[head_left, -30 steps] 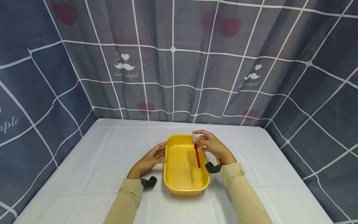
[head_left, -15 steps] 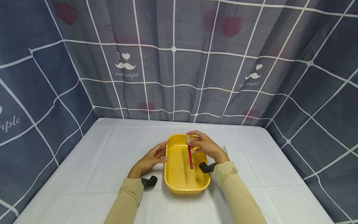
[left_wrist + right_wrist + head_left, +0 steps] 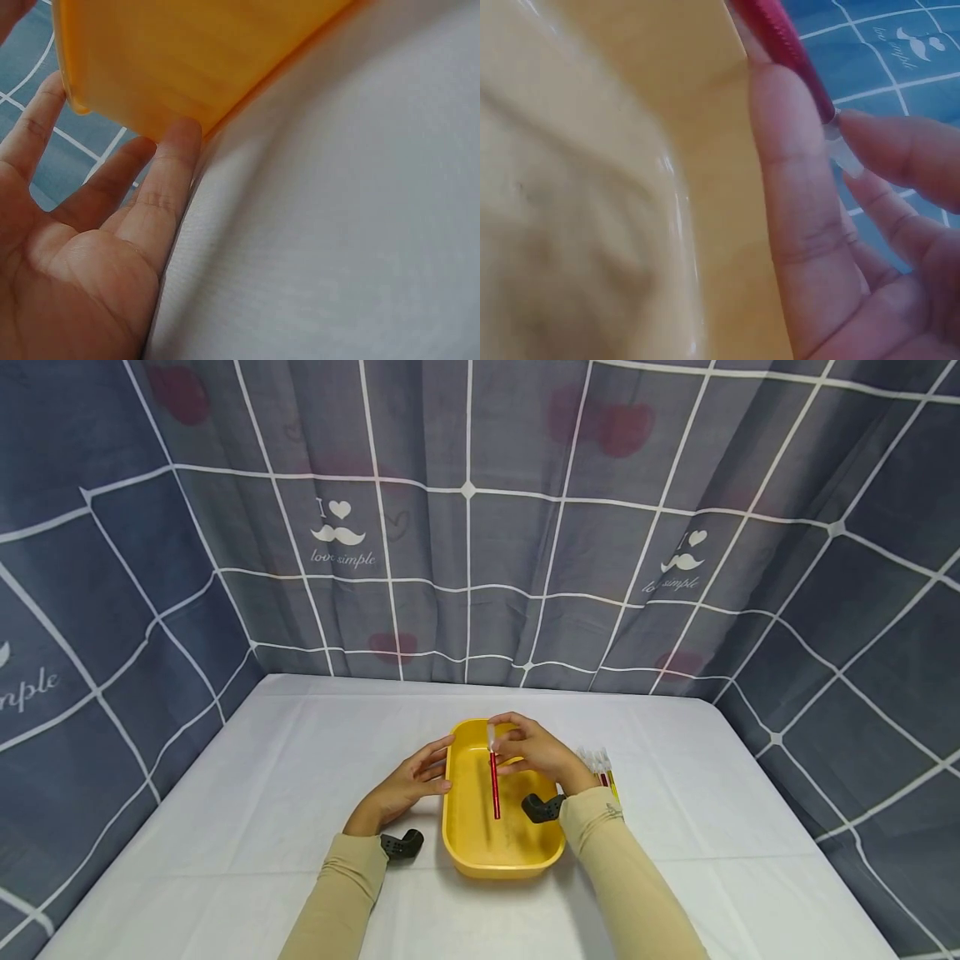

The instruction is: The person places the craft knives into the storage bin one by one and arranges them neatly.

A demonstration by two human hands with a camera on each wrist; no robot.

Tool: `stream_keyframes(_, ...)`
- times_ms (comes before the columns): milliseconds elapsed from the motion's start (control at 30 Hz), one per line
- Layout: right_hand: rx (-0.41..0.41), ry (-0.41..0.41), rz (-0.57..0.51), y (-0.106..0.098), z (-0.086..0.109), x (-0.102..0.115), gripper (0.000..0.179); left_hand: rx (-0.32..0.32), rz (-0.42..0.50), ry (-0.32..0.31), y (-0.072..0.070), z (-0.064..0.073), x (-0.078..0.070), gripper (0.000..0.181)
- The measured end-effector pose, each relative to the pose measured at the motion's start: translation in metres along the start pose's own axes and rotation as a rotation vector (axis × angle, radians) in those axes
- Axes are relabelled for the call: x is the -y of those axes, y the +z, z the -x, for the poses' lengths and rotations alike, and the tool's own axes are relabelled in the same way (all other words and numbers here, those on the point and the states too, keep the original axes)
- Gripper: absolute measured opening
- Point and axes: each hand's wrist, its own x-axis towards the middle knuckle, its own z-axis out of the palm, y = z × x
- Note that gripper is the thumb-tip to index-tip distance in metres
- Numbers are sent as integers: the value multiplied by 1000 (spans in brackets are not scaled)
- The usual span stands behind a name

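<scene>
Right hand [image 3: 538, 750] pinches red pen [image 3: 495, 785] near its pale end, pen extending from fingertips over yellow tray [image 3: 467, 814]; hard to tell if far end touches. Left hand [image 3: 401, 792] against tray's left side, fingers mostly straight. Other pens [image 3: 603, 767] on counter [image 3: 315, 760], right of tray.

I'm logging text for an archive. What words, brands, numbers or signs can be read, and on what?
"I (heart, moustache) love simple": curtain, back left.
"I (heart, moustache) lo… simple": curtain, back right; partly lost in folds.
"mple": curtain, left side, cut off.
Red stick, tub: none legible.
</scene>
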Motion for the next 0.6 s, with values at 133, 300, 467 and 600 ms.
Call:
stream_keyframes(133,14,15,-5,4,-4,-1,48,2,0,1,0,0,-1,86)
stream_keyframes(300,22,31,-8,9,-9,-2,46,6,5,-5,0,0,0,87)
stream_keyframes(467,14,55,1,15,-14,-4,44,11,8,0,0,-1,1,87)
stream_keyframes(600,-3,94,4,20,-17,-6,45,13,5,2,0,0,1,87)
